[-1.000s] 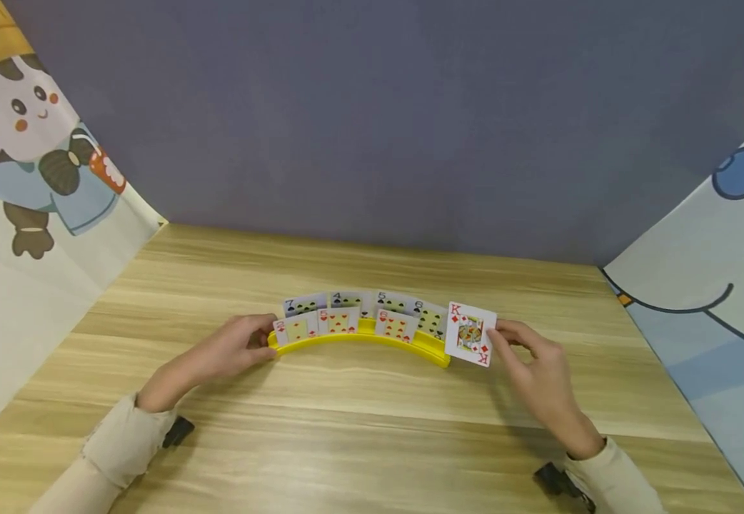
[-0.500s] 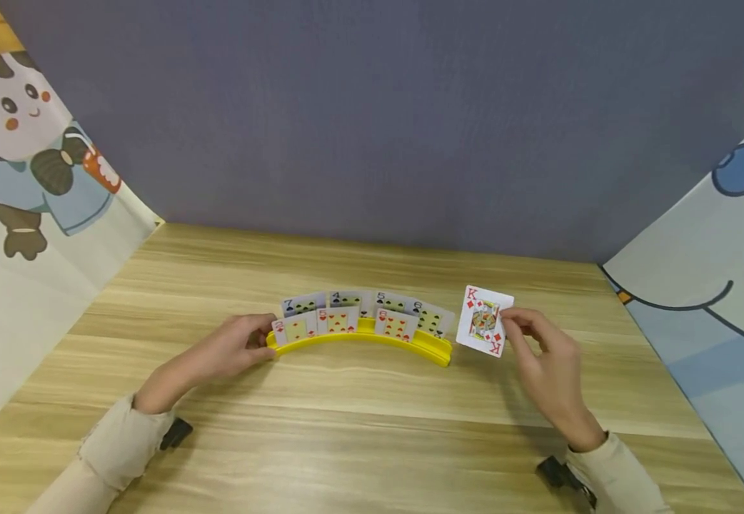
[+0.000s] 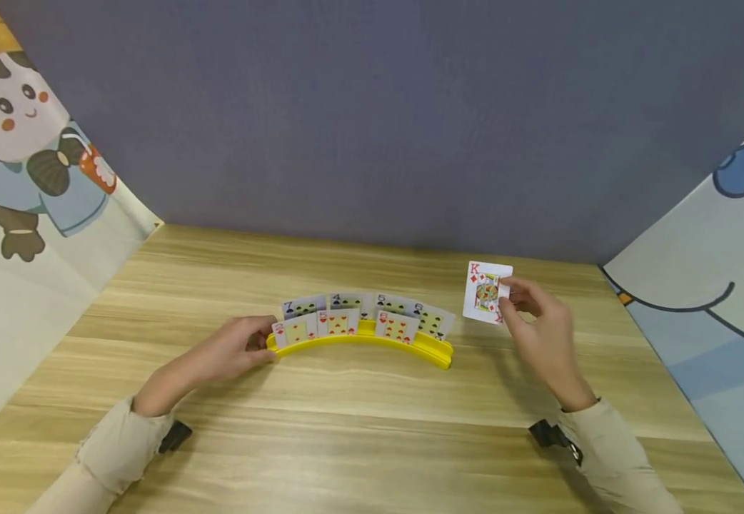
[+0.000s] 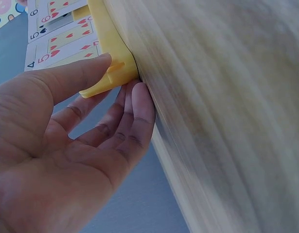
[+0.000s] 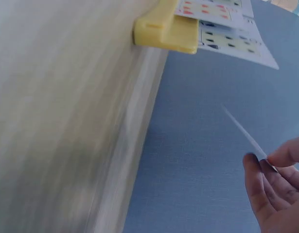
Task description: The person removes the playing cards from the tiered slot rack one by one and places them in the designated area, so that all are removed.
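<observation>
A curved yellow card holder (image 3: 433, 348) stands on the table with playing cards upright in two rows. Its back row shows the seven, four, five and six of spades; in front are a two of diamonds (image 3: 295, 330), a five of hearts (image 3: 338, 322) and a six of hearts (image 3: 398, 327). My left hand (image 3: 238, 346) grips the holder's left end, thumb in front, as the left wrist view confirms. To the right of the holder, my right hand (image 3: 542, 332) pinches a king of diamonds (image 3: 484, 289) in the air, its face towards the head camera. The right wrist view shows this card edge-on.
The holder rests on a wood-grain table (image 3: 346, 442). Behind the table rises a grey-blue partition (image 3: 372, 128). Cartoon-printed panels flank it, one on the left (image 3: 31, 300) and one on the right (image 3: 700, 271). The holder's right end bears no front-row card.
The king of diamonds has moved off the holder's right end, first rightward, then up and away from me in my right hand. My left hand keeps its grip on the holder.
</observation>
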The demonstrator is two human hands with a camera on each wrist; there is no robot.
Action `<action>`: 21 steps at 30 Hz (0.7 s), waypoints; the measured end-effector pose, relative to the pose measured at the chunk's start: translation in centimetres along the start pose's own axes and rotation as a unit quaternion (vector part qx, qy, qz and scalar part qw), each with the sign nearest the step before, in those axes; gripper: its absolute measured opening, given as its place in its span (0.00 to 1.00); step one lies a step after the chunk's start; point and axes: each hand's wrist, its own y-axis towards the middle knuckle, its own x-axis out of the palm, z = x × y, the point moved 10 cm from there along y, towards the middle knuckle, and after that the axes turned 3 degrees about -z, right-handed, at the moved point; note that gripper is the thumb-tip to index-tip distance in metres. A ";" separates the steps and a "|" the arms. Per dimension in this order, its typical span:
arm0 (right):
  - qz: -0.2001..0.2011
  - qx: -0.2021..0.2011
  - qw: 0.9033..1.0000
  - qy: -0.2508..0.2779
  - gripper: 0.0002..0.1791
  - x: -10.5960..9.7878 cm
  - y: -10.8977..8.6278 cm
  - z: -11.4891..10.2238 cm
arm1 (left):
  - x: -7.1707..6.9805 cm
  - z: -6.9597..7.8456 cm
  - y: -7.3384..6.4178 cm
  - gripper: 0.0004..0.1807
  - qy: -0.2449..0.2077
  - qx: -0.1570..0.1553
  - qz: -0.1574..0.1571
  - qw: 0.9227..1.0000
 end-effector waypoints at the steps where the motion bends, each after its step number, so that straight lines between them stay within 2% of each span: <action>1: -0.004 0.003 1.000 0.005 0.17 0.3 0.3 0.2 | 0.0 0.0 0.0 0.16 -0.001 0.000 0.000 1.000; 4: -0.016 0.019 1.000 0.018 0.20 1.1 1.1 0.8 | -0.1 0.1 0.0 0.16 0.000 -0.001 0.000 1.000; 12: -0.040 0.055 0.998 0.008 0.21 3.2 2.9 2.1 | -0.2 0.2 0.1 0.17 0.000 0.003 0.000 1.000; 21: -0.087 0.088 0.992 0.013 0.26 6.1 4.4 4.2 | 0.0 0.2 -0.1 0.16 0.000 0.006 -0.001 1.000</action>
